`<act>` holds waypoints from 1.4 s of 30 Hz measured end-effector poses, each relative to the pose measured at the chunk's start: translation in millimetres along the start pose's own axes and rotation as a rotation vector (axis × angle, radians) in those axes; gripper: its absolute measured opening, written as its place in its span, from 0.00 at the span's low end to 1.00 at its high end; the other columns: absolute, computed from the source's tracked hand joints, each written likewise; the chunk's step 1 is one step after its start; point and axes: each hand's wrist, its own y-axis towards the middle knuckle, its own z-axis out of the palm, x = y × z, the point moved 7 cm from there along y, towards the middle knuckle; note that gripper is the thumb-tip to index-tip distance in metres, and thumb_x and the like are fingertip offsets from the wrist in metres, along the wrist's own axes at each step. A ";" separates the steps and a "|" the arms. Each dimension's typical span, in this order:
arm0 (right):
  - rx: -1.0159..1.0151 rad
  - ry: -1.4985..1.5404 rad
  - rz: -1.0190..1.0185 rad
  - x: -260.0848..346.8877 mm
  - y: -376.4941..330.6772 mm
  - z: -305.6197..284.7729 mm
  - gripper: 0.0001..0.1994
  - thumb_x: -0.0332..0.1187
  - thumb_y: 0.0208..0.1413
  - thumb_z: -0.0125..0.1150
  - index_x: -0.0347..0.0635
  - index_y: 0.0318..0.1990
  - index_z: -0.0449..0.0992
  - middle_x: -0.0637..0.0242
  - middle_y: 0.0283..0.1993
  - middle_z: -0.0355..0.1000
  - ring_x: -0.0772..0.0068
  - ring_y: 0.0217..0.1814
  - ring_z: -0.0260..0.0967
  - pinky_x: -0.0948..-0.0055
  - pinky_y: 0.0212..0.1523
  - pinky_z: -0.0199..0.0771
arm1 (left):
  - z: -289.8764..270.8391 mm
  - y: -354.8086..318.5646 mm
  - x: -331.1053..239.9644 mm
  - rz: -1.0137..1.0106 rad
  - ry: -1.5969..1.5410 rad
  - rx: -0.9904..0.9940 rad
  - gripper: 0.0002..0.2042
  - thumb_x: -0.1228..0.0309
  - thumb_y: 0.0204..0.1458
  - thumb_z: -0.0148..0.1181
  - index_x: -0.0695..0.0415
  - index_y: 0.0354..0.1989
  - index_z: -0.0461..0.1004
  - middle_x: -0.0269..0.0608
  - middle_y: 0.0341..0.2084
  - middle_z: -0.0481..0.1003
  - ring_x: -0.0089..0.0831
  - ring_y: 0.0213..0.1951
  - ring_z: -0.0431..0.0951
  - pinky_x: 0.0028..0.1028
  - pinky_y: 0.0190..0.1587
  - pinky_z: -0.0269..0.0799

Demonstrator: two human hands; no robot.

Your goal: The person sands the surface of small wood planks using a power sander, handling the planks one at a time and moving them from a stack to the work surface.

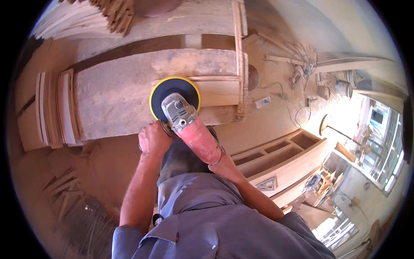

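Both my hands are closed on an angle grinder (199, 139) with a dusty red body and a grey metal head. Its round black pad with a yellow rim (186, 87) is over a pale wooden board (219, 93); whether the pad touches the wood I cannot tell. Around the side grip beside the head, my left hand (154, 138) has its fingers wrapped. My right hand (225, 166) holds the rear of the red body, its fingers partly hidden. The board lies on a worn wooden bench (116, 88), against a thin strip at its right end.
Stacked wooden slats (68, 107) sit on the bench's left end, with more piled wood (116, 17) at the far left. To the right stands a wooden frame with compartments (280, 151). Cables (297, 114) and scraps lie on the dusty floor near a bucket (343, 88).
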 end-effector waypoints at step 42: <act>-0.211 0.307 0.159 -111.5 -25.5 -72.7 0.13 0.33 0.40 0.65 0.29 0.31 0.77 0.42 0.31 0.77 0.40 0.41 0.78 0.52 0.41 0.76 | 42.9 10.6 -209.0 0.392 0.212 0.060 0.09 0.67 0.48 0.61 0.55 0.37 0.80 0.51 0.33 0.82 0.48 0.40 0.84 0.44 0.43 0.79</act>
